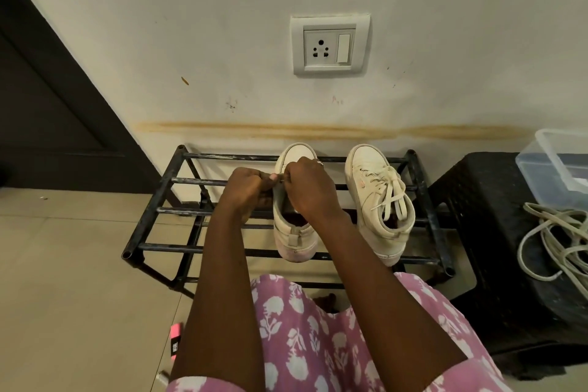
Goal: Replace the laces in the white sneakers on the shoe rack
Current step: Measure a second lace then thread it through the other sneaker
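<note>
1. Facing the shoe rack (191,181), I have the left sneaker (294,234) straight ahead, toe to the wall, heel toward me.
2. My left hand (246,189) clenches its eyelet edge. My right hand (310,189) curls over the eyelets; whether it pinches a lace end I cannot tell.
3. Loose laces (569,232) lie well off to the right, nearer my right hand.

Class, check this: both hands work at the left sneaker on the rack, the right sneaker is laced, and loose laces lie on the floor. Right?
No. The head view shows the loose laces on the black stool, not the floor. The left sneaker and laced right sneaker are as stated.
</note>
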Available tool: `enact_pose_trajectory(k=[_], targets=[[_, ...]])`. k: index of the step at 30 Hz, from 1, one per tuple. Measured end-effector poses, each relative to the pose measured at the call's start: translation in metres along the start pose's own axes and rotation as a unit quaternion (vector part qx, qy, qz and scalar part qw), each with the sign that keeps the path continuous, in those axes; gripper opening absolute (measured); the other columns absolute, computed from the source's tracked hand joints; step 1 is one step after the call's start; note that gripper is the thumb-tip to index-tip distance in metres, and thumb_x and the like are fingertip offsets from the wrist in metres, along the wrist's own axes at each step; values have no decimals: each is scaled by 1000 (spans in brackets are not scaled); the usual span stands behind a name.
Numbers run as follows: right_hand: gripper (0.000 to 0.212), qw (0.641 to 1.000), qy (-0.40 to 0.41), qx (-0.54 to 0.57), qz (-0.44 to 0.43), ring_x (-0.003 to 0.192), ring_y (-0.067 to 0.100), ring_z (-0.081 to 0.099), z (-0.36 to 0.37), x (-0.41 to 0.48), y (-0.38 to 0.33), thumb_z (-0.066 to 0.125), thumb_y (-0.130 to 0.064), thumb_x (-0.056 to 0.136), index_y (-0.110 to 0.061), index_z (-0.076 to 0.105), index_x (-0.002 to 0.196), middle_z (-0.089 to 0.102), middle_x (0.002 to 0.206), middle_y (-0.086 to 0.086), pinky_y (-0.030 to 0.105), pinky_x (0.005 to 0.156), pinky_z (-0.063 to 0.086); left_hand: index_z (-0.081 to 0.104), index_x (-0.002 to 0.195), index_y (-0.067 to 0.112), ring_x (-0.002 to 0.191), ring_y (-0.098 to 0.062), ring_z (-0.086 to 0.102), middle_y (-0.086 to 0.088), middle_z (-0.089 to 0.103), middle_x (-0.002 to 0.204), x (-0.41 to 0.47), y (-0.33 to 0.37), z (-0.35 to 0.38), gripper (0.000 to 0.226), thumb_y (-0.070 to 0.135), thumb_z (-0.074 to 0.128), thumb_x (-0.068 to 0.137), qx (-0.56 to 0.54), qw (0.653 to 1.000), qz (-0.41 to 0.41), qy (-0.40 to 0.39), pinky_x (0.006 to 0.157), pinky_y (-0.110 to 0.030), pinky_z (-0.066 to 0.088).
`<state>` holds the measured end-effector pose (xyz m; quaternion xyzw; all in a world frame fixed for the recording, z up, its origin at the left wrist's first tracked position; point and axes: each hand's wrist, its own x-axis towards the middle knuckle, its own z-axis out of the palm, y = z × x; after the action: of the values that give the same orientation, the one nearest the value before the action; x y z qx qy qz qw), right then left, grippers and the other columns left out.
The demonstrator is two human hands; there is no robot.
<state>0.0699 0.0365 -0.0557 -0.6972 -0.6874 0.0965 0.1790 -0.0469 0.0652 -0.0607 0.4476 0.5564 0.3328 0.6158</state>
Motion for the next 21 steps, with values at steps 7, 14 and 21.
enact_pose_trajectory(k=[7,14,21], targets=[[25,1000,11,-5,6,100,23,60,2,3,7,49,-20,96,-13,67,110,68,106,7,36,89,48,65,84,1,74,-20,66,-12,67,81,4,-5,-4,12,1,55,91,-13,1000,-16,-3,68,-29,58],[21,994,4,108,29,103,25,55,8,0,17,61,-13,86,-12,68,105,67,106,6,42,92,43,62,81,6,69,-16,64,-9,64,80,3,-1,5,13,1,54,91,83,993,16,77,61,-26,52],[46,988,31,120,94,106,31,49,7,-9,30,62,-1,74,-9,45,116,39,122,12,35,85,41,46,100,13,75,-21,66,-12,65,88,6,6,1,16,12,30,101,-167,976,27,134,71,-34,52]])
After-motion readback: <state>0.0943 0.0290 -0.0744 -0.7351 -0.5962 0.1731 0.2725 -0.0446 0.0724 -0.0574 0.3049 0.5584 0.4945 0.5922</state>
